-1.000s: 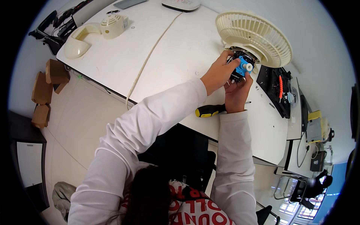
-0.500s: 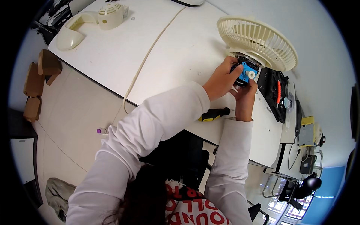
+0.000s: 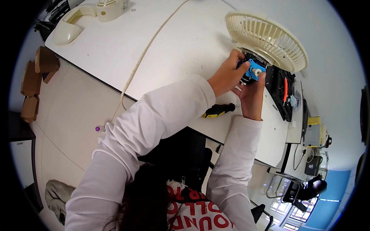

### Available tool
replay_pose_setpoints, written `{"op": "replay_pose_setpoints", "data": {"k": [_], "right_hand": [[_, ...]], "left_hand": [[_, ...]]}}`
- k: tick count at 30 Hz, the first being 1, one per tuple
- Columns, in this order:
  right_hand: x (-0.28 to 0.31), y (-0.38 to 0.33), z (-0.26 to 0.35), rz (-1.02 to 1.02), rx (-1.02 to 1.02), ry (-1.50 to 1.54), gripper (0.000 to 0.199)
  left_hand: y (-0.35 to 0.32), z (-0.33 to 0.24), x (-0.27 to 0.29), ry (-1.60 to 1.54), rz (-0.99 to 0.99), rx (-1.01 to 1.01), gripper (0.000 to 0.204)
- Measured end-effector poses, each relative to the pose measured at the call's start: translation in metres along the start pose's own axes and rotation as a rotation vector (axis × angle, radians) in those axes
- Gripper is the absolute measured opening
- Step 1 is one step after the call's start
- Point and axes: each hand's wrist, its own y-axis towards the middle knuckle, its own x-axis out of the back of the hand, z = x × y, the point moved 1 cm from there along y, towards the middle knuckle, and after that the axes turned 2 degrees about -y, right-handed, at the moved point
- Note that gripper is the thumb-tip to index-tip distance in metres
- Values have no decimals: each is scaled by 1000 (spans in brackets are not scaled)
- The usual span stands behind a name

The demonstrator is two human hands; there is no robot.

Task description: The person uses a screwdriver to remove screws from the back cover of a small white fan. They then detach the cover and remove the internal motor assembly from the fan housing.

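Note:
A cream fan grille stands tilted at the far right of the white table. On its near side is a dark fan motor with a blue gear housing, from which a white knob sticks out. My left hand grips the motor from the left, thumb against the blue housing. From below, my right hand closes round the motor, its thumb up beside the knob; some of its fingers are hidden. A black and yellow screwdriver handle lies near the table's front edge, left of my right wrist.
A black tool case with an orange-red tool lies right of the fan. A pale cable crosses the table. At the far left lie a curved cream stand part and a cream housing. Cardboard boxes stand beyond the floor.
My right thumb has moved up beside the white knob. Both hands stay on the motor. The view has shifted slightly, with most things higher in the picture.

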Motion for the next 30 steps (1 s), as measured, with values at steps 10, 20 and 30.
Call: {"op": "replay_pose_setpoints", "data": {"k": [10, 20, 30], "right_hand": [[2, 0, -5, 25, 9, 8, 61], [-6, -2, -5, -54, 8, 112, 55], [-6, -3, -11, -70, 83, 132, 51]], "left_hand": [[2, 3, 1, 18, -28, -67, 30], [3, 7, 3, 66, -31, -59, 29], [0, 8, 4, 42, -26, -35, 31]]}}
